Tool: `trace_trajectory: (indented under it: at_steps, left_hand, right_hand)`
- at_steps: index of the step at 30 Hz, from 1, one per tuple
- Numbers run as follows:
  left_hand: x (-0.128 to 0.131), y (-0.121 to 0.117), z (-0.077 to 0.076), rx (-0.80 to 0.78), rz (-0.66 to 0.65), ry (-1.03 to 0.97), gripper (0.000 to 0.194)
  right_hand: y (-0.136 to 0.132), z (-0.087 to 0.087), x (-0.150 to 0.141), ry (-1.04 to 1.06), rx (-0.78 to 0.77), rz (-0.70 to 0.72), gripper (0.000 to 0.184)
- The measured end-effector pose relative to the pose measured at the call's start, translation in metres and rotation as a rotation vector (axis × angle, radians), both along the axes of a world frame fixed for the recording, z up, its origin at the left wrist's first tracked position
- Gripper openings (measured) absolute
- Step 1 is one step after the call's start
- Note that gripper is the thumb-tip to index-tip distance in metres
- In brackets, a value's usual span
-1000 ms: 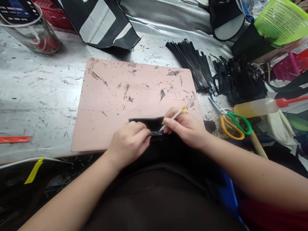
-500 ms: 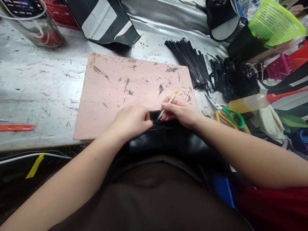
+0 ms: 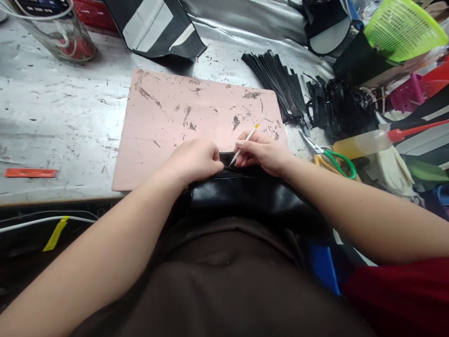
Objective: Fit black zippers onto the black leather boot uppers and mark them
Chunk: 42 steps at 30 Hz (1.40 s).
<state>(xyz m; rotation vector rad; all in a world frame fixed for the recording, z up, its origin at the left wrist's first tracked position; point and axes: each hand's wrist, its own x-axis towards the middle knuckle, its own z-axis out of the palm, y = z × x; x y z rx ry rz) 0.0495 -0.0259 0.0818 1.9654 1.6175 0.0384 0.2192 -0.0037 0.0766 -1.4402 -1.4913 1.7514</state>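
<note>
My right hand [image 3: 261, 152] is closed round a slim white pen [image 3: 248, 139] with a yellow band, its tip pointing down at a glossy black leather piece [image 3: 238, 192]. The leather hangs over the table's front edge against my lap, its upper edge lying on a pink board [image 3: 157, 126]. My left hand [image 3: 199, 161] is closed at the leather's upper edge, thumb and fingers pinching it just left of the pen tip. A thin line runs along the leather below the tip. The left fingertips are partly hidden.
Right of the board lie scissors [image 3: 328, 157] with green and yellow handles, a bottle of yellow liquid [image 3: 365, 142] and black strips [image 3: 277, 84]. A green basket [image 3: 403, 32] stands back right. A glass jar [image 3: 73, 42] and an orange blade holder [image 3: 31, 173] are at left.
The whole view has shifted slightly, so the table and hands sit higher in the picture. Both hands keep their hold, with the pen tip still at the leather.
</note>
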Motion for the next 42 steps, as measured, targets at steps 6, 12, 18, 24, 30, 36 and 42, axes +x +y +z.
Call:
trace_trajectory:
  at_steps: [6,12,18,24,30,36,42]
  left_hand:
    - [0.002,0.004,0.003,-0.066,-0.006,0.004,0.015]
    - [0.001,0.002,0.000,-0.034,0.005,-0.007,0.015]
    - [-0.011,-0.010,-0.013,0.115,-0.065,-0.147,0.014]
    - [-0.023,-0.031,-0.034,0.477,-0.252,-0.192,0.018]
    - [-0.024,-0.036,-0.041,0.778,-0.365,-0.121,0.025]
    - [-0.025,-0.038,-0.042,0.913,-0.414,-0.100,0.019]
    - [-0.026,-0.040,-0.043,0.940,-0.435,-0.103,0.015]
  right_hand:
    - [0.000,0.000,-0.001,-0.034,0.001,-0.009,0.021]
    - [-0.001,0.001,-0.001,-0.049,0.009,-0.012,0.022]
    - [-0.001,-0.001,-0.001,-0.028,0.027,-0.002,0.020]
    - [-0.007,-0.003,0.002,0.035,0.128,0.103,0.016]
    - [-0.013,-0.006,0.003,0.042,0.258,0.166,0.020]
    - [-0.016,-0.006,0.004,-0.044,0.295,0.196,0.024]
    - [-0.017,-0.004,0.004,-0.066,0.308,0.231,0.022]
